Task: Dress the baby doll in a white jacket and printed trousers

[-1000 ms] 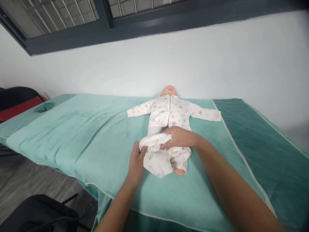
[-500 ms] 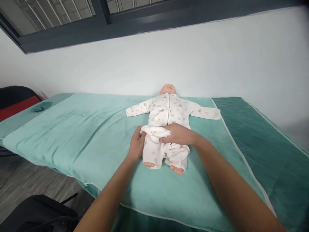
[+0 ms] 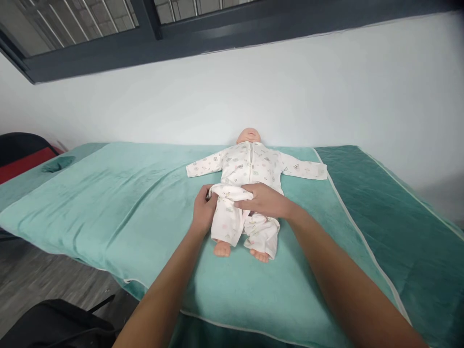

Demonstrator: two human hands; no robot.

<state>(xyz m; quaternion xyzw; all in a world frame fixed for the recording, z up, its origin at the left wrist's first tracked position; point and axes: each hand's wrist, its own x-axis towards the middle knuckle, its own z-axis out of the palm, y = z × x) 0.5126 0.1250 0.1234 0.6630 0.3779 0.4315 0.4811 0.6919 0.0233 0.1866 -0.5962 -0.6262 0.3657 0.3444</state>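
Observation:
A baby doll [image 3: 248,136] lies on its back on the green bed cover, head toward the wall and arms spread. It wears a white printed long-sleeved top [image 3: 237,164] closed at the front. White printed pants [image 3: 226,220] cover its legs, and both feet stick out of the leg ends. My left hand [image 3: 205,209] is closed on the bunched waistband at one side. Over the front of the waist, my right hand [image 3: 266,199] pinches the same band between thumb and fingers. The fingertips inside the folds are hidden.
The bed [image 3: 108,198] has a light green cover over a darker green sheet [image 3: 391,203]. Behind it rises a white wall [image 3: 290,92] with a dark window frame [image 3: 217,31]. A black chair [image 3: 54,324] stands at lower left, and a black and red seat [image 3: 25,157] at far left.
Both hands have drawn the pants' waistband slightly up toward the top. The leg end on the left has risen, so more of that foot shows. The whole view has shifted slightly.

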